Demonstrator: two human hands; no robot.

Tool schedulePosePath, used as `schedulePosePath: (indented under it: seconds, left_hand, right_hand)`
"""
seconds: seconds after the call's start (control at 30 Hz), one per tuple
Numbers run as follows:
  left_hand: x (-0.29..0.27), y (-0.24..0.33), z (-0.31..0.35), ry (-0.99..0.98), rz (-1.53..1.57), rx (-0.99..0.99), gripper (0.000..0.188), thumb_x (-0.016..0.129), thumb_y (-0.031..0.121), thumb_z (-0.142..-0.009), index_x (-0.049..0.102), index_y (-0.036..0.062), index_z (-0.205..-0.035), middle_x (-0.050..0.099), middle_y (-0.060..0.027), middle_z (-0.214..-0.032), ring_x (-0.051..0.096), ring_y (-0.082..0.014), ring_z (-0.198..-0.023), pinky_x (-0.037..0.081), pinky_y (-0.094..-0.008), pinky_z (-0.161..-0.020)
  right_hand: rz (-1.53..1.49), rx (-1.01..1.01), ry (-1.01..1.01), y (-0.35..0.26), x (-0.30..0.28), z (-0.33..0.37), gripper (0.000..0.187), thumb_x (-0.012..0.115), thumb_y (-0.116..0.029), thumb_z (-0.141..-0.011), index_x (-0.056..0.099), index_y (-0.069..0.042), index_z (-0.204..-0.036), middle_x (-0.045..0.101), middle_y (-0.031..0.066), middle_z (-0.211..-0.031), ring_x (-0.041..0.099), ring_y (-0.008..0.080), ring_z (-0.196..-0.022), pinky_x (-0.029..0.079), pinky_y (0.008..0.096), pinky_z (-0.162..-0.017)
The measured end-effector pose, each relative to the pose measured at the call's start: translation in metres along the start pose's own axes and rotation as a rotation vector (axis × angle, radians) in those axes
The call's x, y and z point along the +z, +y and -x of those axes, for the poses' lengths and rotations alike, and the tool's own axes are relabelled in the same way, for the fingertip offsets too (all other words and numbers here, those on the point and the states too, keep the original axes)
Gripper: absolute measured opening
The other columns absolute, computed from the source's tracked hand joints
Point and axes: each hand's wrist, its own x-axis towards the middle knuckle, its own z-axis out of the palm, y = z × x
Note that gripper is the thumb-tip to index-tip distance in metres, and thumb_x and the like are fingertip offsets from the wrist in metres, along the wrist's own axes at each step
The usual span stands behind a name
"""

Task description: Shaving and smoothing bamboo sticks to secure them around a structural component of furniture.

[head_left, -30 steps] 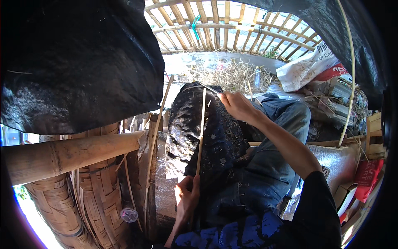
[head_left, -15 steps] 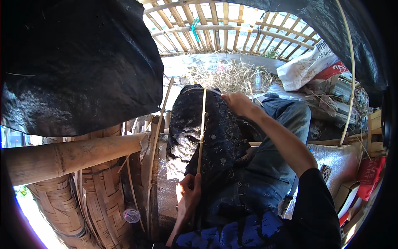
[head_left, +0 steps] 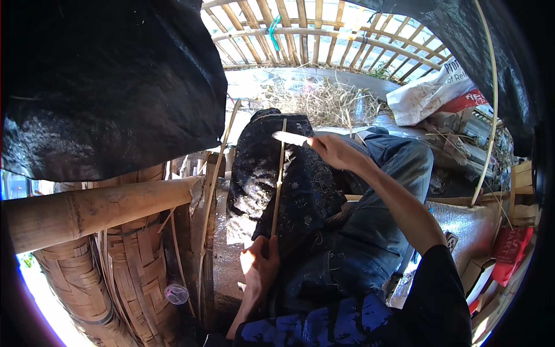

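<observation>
A thin bamboo strip (head_left: 280,182) runs lengthwise over the dark patterned cloth (head_left: 312,191) on my left leg. My left hand (head_left: 260,263) pinches the strip's near end between thumb and fingers. In my right hand (head_left: 335,151) is a knife (head_left: 291,138), its handle wrapped by my fingers. The blade points left and crosses the strip near its far end; I cannot tell whether it presses into it.
At left, a thick bamboo pole (head_left: 104,211) passes over woven bamboo baskets (head_left: 136,254), under a black plastic sheet (head_left: 110,87). Bamboo shavings (head_left: 318,101) lie ahead, before a slatted fence (head_left: 312,34). A white sack (head_left: 428,95) is at far right, a red packet (head_left: 511,251) lower right.
The knife has come nearer along the strip, and its blade now shows more fully across it. My left hand still grips the near end, having shifted slightly.
</observation>
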Motion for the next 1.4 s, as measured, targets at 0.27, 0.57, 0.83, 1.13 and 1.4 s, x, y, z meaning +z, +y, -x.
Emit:
schedulePosePath:
  seconds: [0.27, 0.57, 0.83, 1.13, 1.4]
  left_hand:
    - [0.002, 0.0, 0.0, 0.016, 0.027, 0.031, 0.03, 0.059, 0.022, -0.085, 0.051, 0.0021, -0.063, 0.049, -0.0099, -0.048, 0.046, -0.0181, -0.04, 0.035, -0.033, -0.043]
    - [0.001, 0.008, 0.001, 0.007, 0.031, 0.045, 0.03, 0.06, 0.021, -0.085, 0.052, 0.0017, -0.063, 0.052, -0.0104, -0.05, 0.049, -0.0189, -0.042, 0.037, -0.0336, -0.044]
    - [0.002, 0.002, -0.002, 0.002, 0.009, 0.068, 0.03, 0.06, 0.022, -0.084, 0.052, 0.0022, -0.064, 0.052, -0.0108, -0.05, 0.052, -0.0224, -0.043, 0.039, -0.0352, -0.045]
    - [0.0, -0.008, -0.011, -0.141, 0.068, -0.013, 0.03, 0.058, 0.029, -0.087, 0.052, 0.0051, -0.071, 0.05, -0.0052, -0.053, 0.045, -0.0122, -0.046, 0.035, -0.028, -0.046]
    - [0.004, -0.026, -0.016, -0.271, 0.896, -0.206, 0.039, 0.052, 0.029, -0.092, 0.047, 0.0151, -0.055, 0.037, 0.0101, -0.048, 0.03, 0.0001, -0.04, 0.018, -0.0195, -0.038]
  right_hand:
    - [-0.194, -0.104, -0.214, -0.03, 0.008, 0.042, 0.049, 0.036, -0.038, -0.096, 0.05, 0.003, -0.072, 0.048, 0.0141, -0.055, 0.041, 0.0217, -0.044, 0.035, 0.0415, -0.049]
    - [-0.016, -0.088, 0.263, -0.007, 0.007, -0.009, 0.034, 0.044, -0.019, -0.092, 0.049, 0.005, -0.068, 0.048, 0.0218, -0.054, 0.046, 0.0342, -0.044, 0.036, 0.042, -0.048]
    - [-0.144, -0.084, -0.321, -0.064, -0.01, 0.061, 0.043, 0.043, -0.033, -0.094, 0.054, 0.003, -0.073, 0.055, 0.016, -0.061, 0.054, 0.0236, -0.053, 0.044, 0.0375, -0.056]
    - [-0.081, -0.038, 0.231, 0.007, 0.002, -0.02, 0.04, 0.037, -0.028, -0.095, 0.05, 0.003, -0.074, 0.051, 0.0198, -0.062, 0.051, 0.0299, -0.055, 0.038, 0.0392, -0.056]
    - [0.002, 0.067, 0.03, -0.025, 0.022, 0.0, 0.041, 0.041, -0.03, -0.094, 0.052, 0.006, -0.076, 0.054, 0.0224, -0.062, 0.052, 0.0309, -0.052, 0.037, 0.0425, -0.052]
